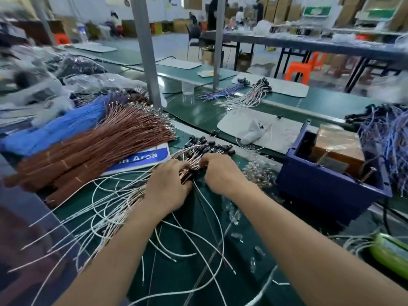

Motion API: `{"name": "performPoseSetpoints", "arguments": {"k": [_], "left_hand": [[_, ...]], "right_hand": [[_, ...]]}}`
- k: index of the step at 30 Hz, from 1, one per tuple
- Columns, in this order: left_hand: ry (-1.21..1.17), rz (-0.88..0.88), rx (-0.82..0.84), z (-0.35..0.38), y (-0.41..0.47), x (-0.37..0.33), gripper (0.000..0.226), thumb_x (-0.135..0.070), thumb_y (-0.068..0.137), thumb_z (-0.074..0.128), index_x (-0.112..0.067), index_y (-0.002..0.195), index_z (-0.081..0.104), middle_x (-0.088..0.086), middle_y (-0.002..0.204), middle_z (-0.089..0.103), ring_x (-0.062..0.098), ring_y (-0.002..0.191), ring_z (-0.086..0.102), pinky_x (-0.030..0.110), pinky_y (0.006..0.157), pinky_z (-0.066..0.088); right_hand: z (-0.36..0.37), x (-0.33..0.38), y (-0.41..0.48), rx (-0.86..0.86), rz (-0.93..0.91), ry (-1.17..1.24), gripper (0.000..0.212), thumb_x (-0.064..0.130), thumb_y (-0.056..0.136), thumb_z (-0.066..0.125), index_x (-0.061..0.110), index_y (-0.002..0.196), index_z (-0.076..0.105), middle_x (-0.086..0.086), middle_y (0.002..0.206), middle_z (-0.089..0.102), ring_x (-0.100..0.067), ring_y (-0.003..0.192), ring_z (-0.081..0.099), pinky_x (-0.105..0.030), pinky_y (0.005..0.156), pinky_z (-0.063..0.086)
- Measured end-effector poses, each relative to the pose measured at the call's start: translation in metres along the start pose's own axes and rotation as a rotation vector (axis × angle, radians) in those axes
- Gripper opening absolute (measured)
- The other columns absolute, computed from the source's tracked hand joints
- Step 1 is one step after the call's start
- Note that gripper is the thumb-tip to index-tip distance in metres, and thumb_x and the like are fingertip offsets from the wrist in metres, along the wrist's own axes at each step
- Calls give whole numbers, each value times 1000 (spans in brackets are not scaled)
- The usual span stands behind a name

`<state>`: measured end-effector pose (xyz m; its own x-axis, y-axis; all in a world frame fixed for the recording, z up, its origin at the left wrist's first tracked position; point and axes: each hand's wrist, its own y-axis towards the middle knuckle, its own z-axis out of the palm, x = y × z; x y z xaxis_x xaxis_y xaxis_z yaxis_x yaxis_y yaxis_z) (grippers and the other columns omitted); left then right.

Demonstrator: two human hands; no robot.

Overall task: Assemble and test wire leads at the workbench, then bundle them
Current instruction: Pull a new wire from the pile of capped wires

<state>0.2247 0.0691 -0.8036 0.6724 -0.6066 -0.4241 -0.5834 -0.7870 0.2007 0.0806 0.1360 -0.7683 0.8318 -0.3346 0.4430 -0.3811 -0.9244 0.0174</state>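
A bunch of assembled wire leads (194,167) with white and brown wires and black end caps (207,147) lies on the green bench mat (176,272). My left hand (166,186) grips the bunch from the left, fingers curled round the wires. My right hand (220,173) grips the same bunch from the right, just below the black caps. The leads' loose white tails (114,208) fan out toward me and to the left across the mat.
Bundles of brown wires (95,149) and blue wires (66,127) lie at the left over a blue-and-white sign (141,159). A dark blue bin (326,182) stands at the right. Small clear parts (258,171) are scattered beside it. More leads lie farther back (242,94).
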Motion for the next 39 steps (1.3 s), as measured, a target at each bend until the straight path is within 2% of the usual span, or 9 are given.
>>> {"name": "performPoseSetpoints", "arguments": {"k": [3,8,13,17,22,27,32,36,39], "left_hand": [[-142,-59,-89,5,0,6,45,-23,87,79,-21,130,67,0,128,67,23,122,58,38,106,43],[-235,-71,-170,6,-2,6,47,-18,82,80,-26,127,69,0,118,73,24,109,65,36,96,49],[-202,7,-361,5,-6,9,20,-22,89,78,-27,109,80,-2,101,79,26,95,69,39,88,52],[-372,74,-380,-7,-7,5,17,-25,85,83,-33,99,82,-21,90,75,-1,88,66,1,81,40],[-464,134,-245,-23,-4,-13,22,-26,83,84,-46,90,79,-29,80,72,-11,75,63,2,66,39],[-547,152,-220,-33,-4,-33,30,-23,82,85,-52,83,77,-34,86,72,-11,85,67,1,71,41],[-585,225,-139,-37,-7,-54,34,-20,81,87,-52,79,77,-29,82,74,-11,73,64,2,64,41],[-639,300,-172,-47,-15,-79,32,-16,80,86,-47,84,80,-23,86,75,-4,80,69,8,73,49],[-645,419,-155,-56,-26,-108,26,-18,80,86,-43,85,80,-20,88,75,2,81,71,12,74,52]], "right_hand": [[11,7,2,-136,-15,17,18,10,89,58,20,96,71,-3,100,68,-25,97,60,-37,82,50],[17,20,5,-33,-47,-2,10,13,91,59,19,97,64,-7,100,71,-30,98,63,-38,82,51],[-3,21,-8,-90,-7,91,9,17,92,64,22,85,65,-3,87,68,-26,85,62,-38,79,53],[-32,9,-42,-223,0,129,16,13,96,59,24,92,71,-1,78,68,-25,73,63,-37,69,52],[-72,-22,-96,-459,42,181,23,18,102,55,26,110,75,12,76,66,-8,58,58,-25,57,47],[-114,-45,-140,-732,75,203,20,17,100,61,22,111,77,16,79,65,13,75,57,-2,64,39],[-138,-73,-192,-855,149,206,19,20,98,63,31,98,79,19,61,61,-1,57,54,-12,51,34],[-144,-102,-241,-803,190,329,24,25,93,68,46,86,77,12,59,66,-8,43,48,-16,35,29],[-139,-126,-272,-715,281,378,26,29,88,69,55,86,75,11,65,71,-18,52,56,-35,45,41]]}}
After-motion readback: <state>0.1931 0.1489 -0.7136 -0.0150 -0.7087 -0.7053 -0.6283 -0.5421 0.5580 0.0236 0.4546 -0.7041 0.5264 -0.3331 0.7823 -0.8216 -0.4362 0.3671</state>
